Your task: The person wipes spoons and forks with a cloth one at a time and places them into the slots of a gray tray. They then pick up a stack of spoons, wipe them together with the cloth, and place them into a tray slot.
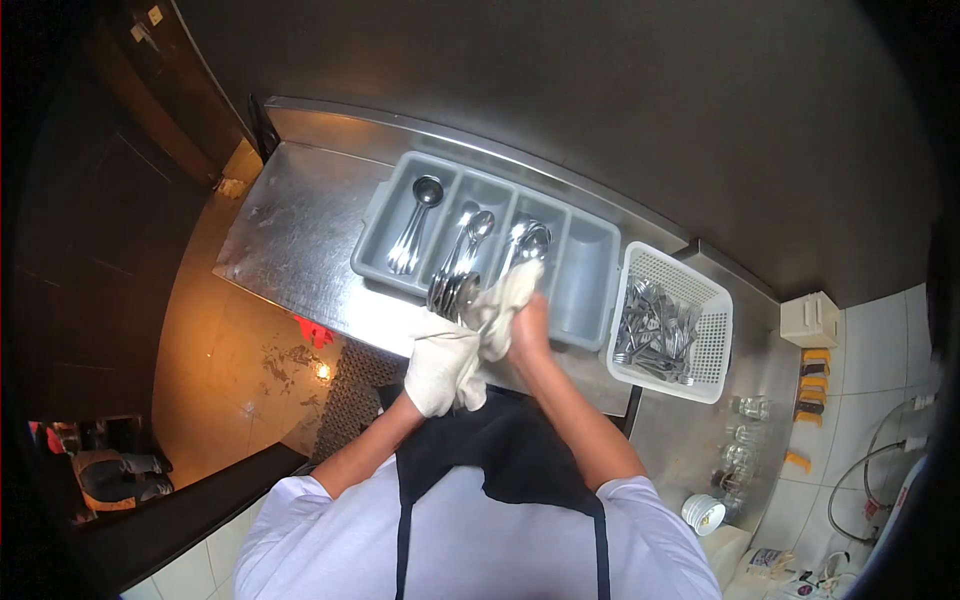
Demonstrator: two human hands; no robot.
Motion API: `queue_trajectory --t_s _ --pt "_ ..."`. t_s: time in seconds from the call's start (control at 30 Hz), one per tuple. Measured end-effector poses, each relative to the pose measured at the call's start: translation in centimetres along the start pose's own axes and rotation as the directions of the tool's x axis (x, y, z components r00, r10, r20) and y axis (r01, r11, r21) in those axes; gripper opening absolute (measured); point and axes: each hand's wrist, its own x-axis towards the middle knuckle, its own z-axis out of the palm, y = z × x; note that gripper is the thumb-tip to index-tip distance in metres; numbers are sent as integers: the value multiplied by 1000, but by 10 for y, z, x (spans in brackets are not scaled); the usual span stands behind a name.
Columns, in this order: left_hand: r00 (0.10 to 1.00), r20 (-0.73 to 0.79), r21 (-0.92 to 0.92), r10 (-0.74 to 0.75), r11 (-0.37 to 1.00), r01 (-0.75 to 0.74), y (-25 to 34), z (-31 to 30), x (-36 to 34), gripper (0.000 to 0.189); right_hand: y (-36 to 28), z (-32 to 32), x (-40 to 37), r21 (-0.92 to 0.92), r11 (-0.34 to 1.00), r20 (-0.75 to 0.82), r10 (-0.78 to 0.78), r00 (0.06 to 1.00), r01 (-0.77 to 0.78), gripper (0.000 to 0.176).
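Above steel counter (290,230), left hand (438,362) and right hand (530,326) clamp cloth (508,292) around spoons (452,291), bowls pointing toward tray (592,268).

No legible text, label or number anywhere.

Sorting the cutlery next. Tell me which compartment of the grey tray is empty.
The rightmost compartment, the one beside the white basket. It shows only bare grey floor, while the other three each hold spoons.

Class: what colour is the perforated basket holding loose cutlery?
The basket is white, clearest in the head view.
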Motion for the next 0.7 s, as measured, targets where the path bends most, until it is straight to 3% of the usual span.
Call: queue_trajectory --t_s 0.03,0.1,0.2,0.23,0.27,0.3,0.33,0.47,0.5,0.53,0.57,0.6,0.63,0.67,0.7 --pt "997 -68 -14 -25 1000 24 2 -1 -1 10 -11 22 -29 -62 990 -70 125 990 -129 24" --pt "957 -61 -205 -284 942 266 1 -8 0 12 23 18 -34 -134 976 135 192 972 -174 26" --pt "958 -72 74 -278 956 283 -23 -14 -3 15 5 34 -37 -150 951 282 305 910 -272 25" --pt "942 -229 -114 -244 968 223 -32 -1 -4 15 -1 39 -29 -162 940 319 338 886 -300 24" --pt "989 -79 552 -121 821 145 -11 -4 3 15 -2 40 -18 -169 940 310 337 889 -298 24" --pt "985 123 948 -125 307 -79 24 -17 15 15 -1 40 -4 -175 939 302 337 892 -296 24" --pt "928 275 881 -252 -321 -348 50 -30 24 14 -2 40 6 -180 939 295 335 895 -292 23" --pt "846 512 855 -148 -9 -519 81 -59 30 22 -25 44 7 214 891 441 278 853 -401 20" --pt "885 456 815 -91 442 -375 67 -55 27 18 -22 35 10 74 908 531 315 787 -413 20" --pt "922 381 573 -69 800 -177 36 -44 21 15 -18 25 12 -67 913 605 359 711 -403 21" --pt "949 303 186 -87 982 31 -1 -30 14 11 -13 37 3 -255 962 543 229 808 -101 23" --pt "960 240 -254 -142 946 203 -32 -19 8 9 -8 49 -6 -479 863 464 93 881 161 26" --pt "954 227 -488 -195 825 285 -36 -17 6 8 -12 52 -7 -505 848 451 99 887 162 24" --pt "945 214 -693 -248 644 325 -39 -15 4 7 -15 55 -8 -530 832 438 104 893 162 25" --pt "936 219 -735 -275 584 344 -41 -12 2 6 -13 53 -4 -547 804 432 31 901 235 25"
